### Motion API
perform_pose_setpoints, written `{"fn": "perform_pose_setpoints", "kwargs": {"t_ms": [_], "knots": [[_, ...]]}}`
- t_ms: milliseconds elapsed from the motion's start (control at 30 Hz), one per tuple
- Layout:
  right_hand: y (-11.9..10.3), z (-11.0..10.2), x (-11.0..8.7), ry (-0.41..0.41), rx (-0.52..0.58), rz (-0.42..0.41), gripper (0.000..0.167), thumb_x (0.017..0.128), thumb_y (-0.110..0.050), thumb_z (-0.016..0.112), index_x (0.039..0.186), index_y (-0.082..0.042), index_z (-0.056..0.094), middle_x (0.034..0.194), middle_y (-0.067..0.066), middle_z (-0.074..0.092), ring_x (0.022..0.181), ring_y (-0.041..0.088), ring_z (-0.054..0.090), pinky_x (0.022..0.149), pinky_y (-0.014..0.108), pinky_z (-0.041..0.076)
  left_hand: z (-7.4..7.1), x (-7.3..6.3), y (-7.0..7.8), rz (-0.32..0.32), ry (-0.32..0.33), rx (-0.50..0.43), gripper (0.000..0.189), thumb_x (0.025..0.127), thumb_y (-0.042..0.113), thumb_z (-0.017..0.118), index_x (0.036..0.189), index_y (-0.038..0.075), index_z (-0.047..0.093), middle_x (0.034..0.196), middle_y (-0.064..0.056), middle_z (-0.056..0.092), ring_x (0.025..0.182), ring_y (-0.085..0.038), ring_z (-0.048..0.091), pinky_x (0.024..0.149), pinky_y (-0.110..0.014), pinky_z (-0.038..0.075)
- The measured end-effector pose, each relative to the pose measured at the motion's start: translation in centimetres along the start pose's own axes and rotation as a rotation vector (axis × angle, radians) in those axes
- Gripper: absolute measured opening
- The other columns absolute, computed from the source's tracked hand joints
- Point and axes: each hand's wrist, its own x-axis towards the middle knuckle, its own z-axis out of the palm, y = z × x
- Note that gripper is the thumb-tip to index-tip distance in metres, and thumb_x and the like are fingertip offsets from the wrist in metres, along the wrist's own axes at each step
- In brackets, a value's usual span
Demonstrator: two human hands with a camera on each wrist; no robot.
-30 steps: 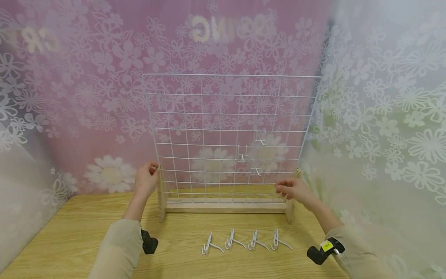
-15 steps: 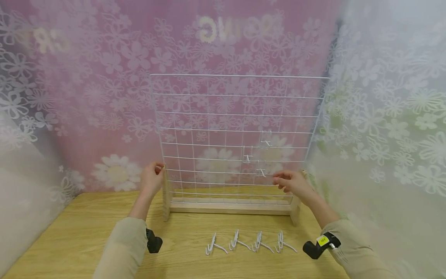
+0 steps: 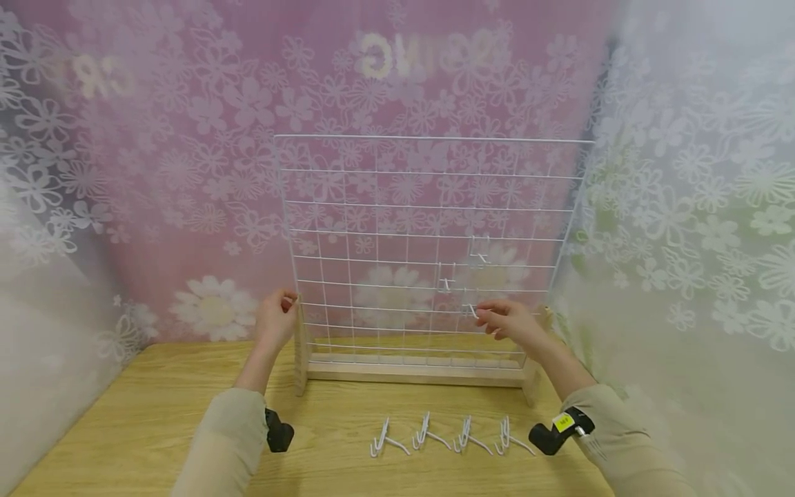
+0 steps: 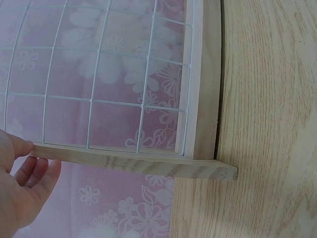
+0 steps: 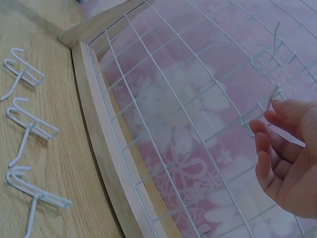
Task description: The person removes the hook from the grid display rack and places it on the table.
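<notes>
Pale wood first: at the left edge of the wire grid (image 3: 407,261), the top of an upright (image 3: 301,362) is pinched by the left hand (image 3: 276,322). Before the grid, four loose hooks (image 3: 426,431) are lined up on the tabletop (image 3: 199,404). Right of the grid's middle, two hooks (image 3: 446,284) are hung, then a lowest hook (image 3: 473,311), at which the right hand (image 3: 511,324) is held, fingers bent; whether it is gripped cannot be told.

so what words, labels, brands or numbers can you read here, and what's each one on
"CR", apparently: blurred pale letters at upper left of the pink flower-patterned backdrop.
"G", apparently: pale letter, upper middle of that backdrop; those right of it are too blurred.
Small yellow label on the black right-wrist device: too small to read.
</notes>
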Motion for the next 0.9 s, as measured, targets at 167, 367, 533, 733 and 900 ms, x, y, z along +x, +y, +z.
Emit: {"fn": "perform_pose_setpoints", "kwargs": {"t_ms": [167, 367, 533, 733, 900], "knots": [[-0.1, 0.5, 0.5, 0.040, 0.007, -0.005, 0.044, 0.094, -0.027, 0.055, 0.119, 0.010, 0.052, 0.094, 0.014, 0.065, 0.080, 0.022, 0.057, 0.068, 0.034, 0.049, 0.2, 0.1, -0.1, -0.007, 0.001, -0.001, 0.016, 0.092, 0.010, 0.054, 0.103, -0.001, 0.058, 0.087, -0.016, 0.058, 0.078, -0.029, 0.054, 0.065, -0.037, 0.043], [-0.1, 1.0, 1.1, 0.092, 0.037, 0.004, 0.037, 0.093, -0.024, 0.058, 0.111, 0.008, 0.056, 0.091, 0.013, 0.064, 0.078, 0.023, 0.057, 0.068, 0.035, 0.049, 0.1, 0.1, 0.0, -0.003, 0.005, -0.010, 0.015, 0.092, 0.009, 0.054, 0.102, -0.002, 0.058, 0.085, -0.017, 0.059, 0.078, -0.029, 0.054, 0.064, -0.037, 0.043], [-0.5, 1.0, 1.4, 0.087, 0.060, 0.006, 0.030, 0.092, -0.021, 0.059, 0.105, 0.006, 0.059, 0.085, 0.005, 0.063, 0.075, 0.017, 0.055, 0.068, 0.034, 0.049, 0.0, 0.1, 0.0, -0.008, 0.002, -0.016, 0.015, 0.092, 0.009, 0.054, 0.102, -0.001, 0.058, 0.086, -0.017, 0.058, 0.077, -0.028, 0.054, 0.063, -0.037, 0.044], [-0.7, 1.1, 1.4, 0.066, 0.070, -0.002, 0.028, 0.092, -0.015, 0.058, 0.105, 0.009, 0.057, 0.087, 0.008, 0.063, 0.073, 0.014, 0.056, 0.068, 0.035, 0.049, 0.1, 0.1, -0.2, 0.003, 0.009, -0.023, 0.015, 0.092, 0.009, 0.055, 0.102, -0.001, 0.059, 0.085, -0.017, 0.058, 0.076, -0.028, 0.054, 0.062, -0.037, 0.044], [-1.0, 1.1, 1.1, 0.068, 0.082, -0.012, 0.030, 0.091, -0.014, 0.059, 0.108, 0.011, 0.056, 0.085, 0.005, 0.063, 0.073, 0.013, 0.056, 0.065, 0.031, 0.048, 0.2, 0.2, -0.4, 0.009, 0.013, -0.022, 0.015, 0.092, 0.009, 0.055, 0.102, -0.001, 0.059, 0.084, -0.016, 0.058, 0.074, -0.028, 0.053, 0.060, -0.034, 0.043]]}}
